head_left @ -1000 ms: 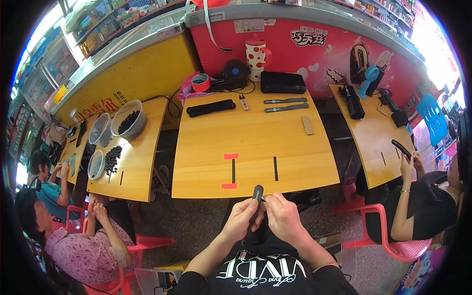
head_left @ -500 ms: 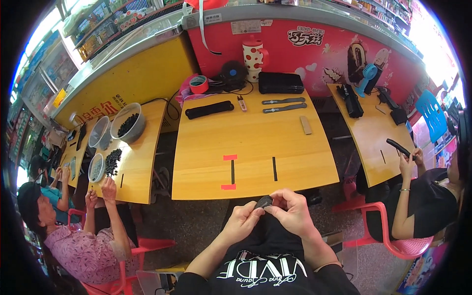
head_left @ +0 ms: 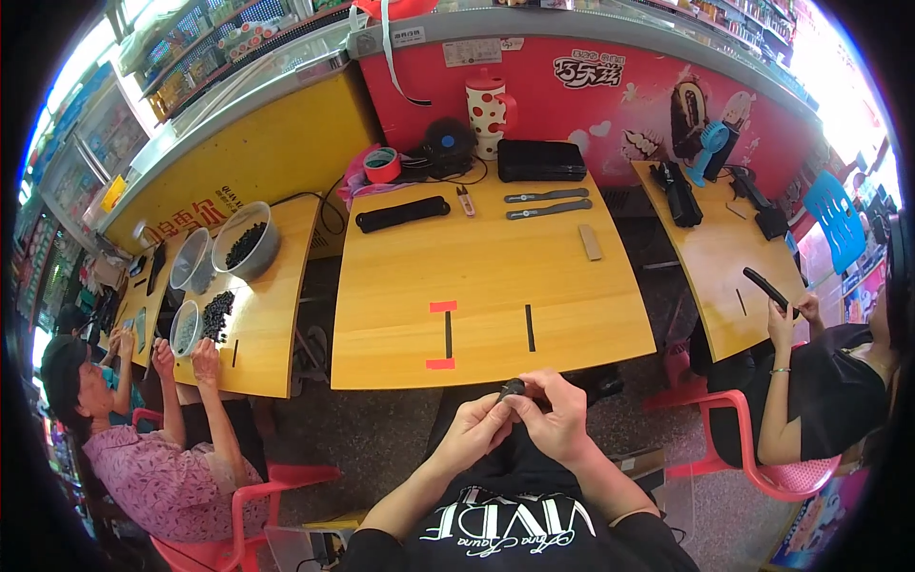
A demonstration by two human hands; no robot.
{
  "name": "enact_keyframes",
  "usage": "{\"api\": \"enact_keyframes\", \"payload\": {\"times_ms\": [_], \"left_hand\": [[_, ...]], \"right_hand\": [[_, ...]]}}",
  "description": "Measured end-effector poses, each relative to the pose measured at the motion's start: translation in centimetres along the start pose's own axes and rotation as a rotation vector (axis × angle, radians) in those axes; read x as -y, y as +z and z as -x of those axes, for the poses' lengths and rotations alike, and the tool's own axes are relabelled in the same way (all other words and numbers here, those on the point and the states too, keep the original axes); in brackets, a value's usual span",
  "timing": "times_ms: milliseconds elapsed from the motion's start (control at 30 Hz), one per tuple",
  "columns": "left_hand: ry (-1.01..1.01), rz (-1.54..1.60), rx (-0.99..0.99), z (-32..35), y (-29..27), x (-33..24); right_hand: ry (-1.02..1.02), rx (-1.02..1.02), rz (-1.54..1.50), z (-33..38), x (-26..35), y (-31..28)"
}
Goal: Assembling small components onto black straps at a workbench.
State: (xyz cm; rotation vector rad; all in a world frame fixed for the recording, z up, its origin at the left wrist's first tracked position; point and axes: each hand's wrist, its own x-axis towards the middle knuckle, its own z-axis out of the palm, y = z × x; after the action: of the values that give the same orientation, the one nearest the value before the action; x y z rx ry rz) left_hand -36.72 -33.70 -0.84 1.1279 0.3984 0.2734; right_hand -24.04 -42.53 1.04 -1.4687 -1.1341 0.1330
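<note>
Just beyond the table's near edge, both hands meet over my lap around a small dark piece (head_left: 512,388). My left hand (head_left: 479,424) pinches it from the left with thumb and fingers. From the other side, my right hand (head_left: 553,415) closes on the same piece, its thumb pressing near the left thumb. Only the piece's dark, rounded upper end shows; my fingers hide the rest, so I cannot tell its kind. Nearest on the wooden table (head_left: 400,276) are two narrow black strips, one (head_left: 448,334) with red tape (head_left: 443,307) at its ends, the other (head_left: 531,328) bare.
Across the table lie a black pouch (head_left: 402,214), small snips (head_left: 465,201), two grey straps (head_left: 548,209), a tan block (head_left: 590,242) and a black case (head_left: 541,160). A dotted tumbler (head_left: 486,119) stands behind. People sit at side tables; plastic tubs (head_left: 248,238) are left.
My fingers have closed further over the dark piece, so less of it shows. The co-worker at left has shifted both hands; the one at right has moved a black item slightly.
</note>
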Motion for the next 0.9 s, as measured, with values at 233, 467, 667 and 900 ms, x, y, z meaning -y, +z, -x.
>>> {"api": "enact_keyframes", "payload": {"times_ms": [233, 467, 667, 900], "left_hand": [[0.020, -0.030, -0.043, -0.1, 0.3, 0.3], [0.164, -0.291, -0.067, -0.2, -0.1, 0.9], [-0.130, 0.109, 0.054, 0.0, -0.2, -0.2], [0.083, 0.116, 0.009, 0.3, -0.9, -0.3]], "right_hand": [[-0.321, -0.090, 0.239, -0.1, -0.4, 0.5], [0.034, -0.047, -0.051, 1.8, -1.3, 0.5], [-0.610, -0.061, 0.321, 0.2, -2.0, 0.1], [-0.337, 0.035, -0.059, -0.7, -1.3, -0.5]]}}
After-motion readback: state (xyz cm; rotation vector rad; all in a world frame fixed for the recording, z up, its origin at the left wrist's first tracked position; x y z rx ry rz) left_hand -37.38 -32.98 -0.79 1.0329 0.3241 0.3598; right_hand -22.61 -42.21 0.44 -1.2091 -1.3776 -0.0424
